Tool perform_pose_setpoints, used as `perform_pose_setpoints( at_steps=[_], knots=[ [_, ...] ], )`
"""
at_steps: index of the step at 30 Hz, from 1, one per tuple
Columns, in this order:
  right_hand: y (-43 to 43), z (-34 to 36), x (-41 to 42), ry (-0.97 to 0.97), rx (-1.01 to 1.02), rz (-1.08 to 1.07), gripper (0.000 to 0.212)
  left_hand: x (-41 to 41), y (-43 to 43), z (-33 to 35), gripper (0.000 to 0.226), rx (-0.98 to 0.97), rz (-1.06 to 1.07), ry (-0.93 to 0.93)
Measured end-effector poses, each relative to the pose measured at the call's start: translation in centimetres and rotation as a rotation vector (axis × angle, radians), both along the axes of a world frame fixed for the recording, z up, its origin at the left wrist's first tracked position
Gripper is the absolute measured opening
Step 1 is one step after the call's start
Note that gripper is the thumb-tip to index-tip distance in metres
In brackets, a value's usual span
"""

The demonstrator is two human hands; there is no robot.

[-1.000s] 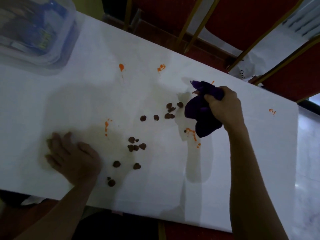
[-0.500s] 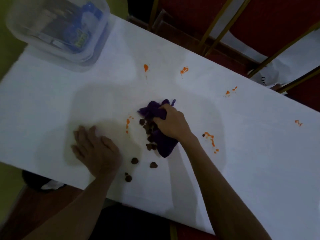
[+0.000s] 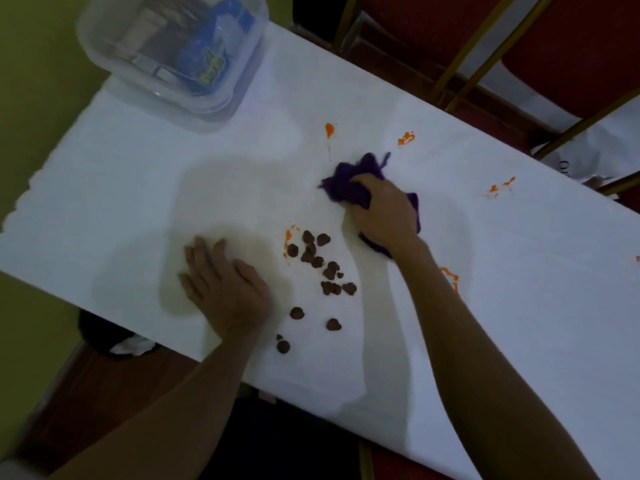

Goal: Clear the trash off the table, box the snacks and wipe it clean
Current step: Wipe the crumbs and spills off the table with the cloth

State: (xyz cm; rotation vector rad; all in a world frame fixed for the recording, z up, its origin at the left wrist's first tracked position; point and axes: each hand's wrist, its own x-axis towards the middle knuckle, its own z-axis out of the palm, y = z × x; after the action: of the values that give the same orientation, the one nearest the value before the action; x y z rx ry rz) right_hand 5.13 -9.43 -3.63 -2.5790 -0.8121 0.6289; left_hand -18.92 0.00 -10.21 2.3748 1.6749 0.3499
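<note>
The right hand (image 3: 381, 213) is curled tight around a purple cloth (image 3: 348, 180) and holds it down on the white table (image 3: 138, 188). The cloth is all bunched up. Part of it pokes out past the fingers, and another part sticks out near the wrist. The left hand (image 3: 221, 285) lies flat on the table with its fingers straight and close together, and it holds nothing. Between the two hands sits a bunch of small brown bits (image 3: 318, 261). Some touch each other, and a few lie apart, closer to the near edge of the table. A thin orange smear (image 3: 287, 237) lies just beside the brown bits. More orange spots (image 3: 406, 138) dot the table past the cloth and off to the right. At the far left corner of the table stands a clear plastic box (image 3: 207, 109) with a blue packet (image 3: 207, 60) inside. Red chairs (image 3: 571, 46) with gold legs stand behind the table.
</note>
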Motion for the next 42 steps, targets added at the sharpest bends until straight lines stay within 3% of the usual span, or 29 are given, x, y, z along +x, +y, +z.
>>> perform_pose_setpoints(
  at_steps=[4,8,17,21,29,34,37,40,42],
  knots=[
    [-0.1,-0.4,-5.9,0.027,-0.014,0.164,0.036,0.0,-0.1,-0.2,0.047,0.005,-0.009,0.002],
    [-2.6,0.5,-12.2,0.112,-0.004,0.192,0.038,0.1,0.0,-0.4,0.048,0.002,0.003,-0.005],
    [-10.0,2.6,-10.5,-0.044,-0.055,-0.317,0.040,0.0,0.1,-0.6,0.048,0.015,-0.002,0.013],
    [-9.3,0.5,-13.3,0.048,-0.137,-0.369,0.037,-0.1,0.1,-0.7,0.048,0.023,-0.008,0.012],
    [-4.5,1.4,-18.7,0.122,-0.018,-0.209,0.039,-0.2,-0.1,-0.7,0.045,0.047,-0.021,-0.009],
    [-10.4,3.7,-18.2,0.034,-0.081,-0.443,0.034,-0.5,0.1,0.0,0.046,-0.082,-0.054,-0.079],
    [-13.7,3.2,-19.7,0.045,-0.170,-0.535,0.031,-2.5,1.7,0.0,0.047,-0.109,-0.246,-0.082],
    [-13.4,2.1,-22.6,0.118,-0.172,-0.634,0.032,-6.2,5.7,-0.2,0.049,-0.112,-0.450,-0.092],
    [-11.2,1.4,-24.3,0.122,-0.132,-0.716,0.034,-8.9,8.8,-0.5,0.050,-0.088,-0.400,-0.106]
  ],
)
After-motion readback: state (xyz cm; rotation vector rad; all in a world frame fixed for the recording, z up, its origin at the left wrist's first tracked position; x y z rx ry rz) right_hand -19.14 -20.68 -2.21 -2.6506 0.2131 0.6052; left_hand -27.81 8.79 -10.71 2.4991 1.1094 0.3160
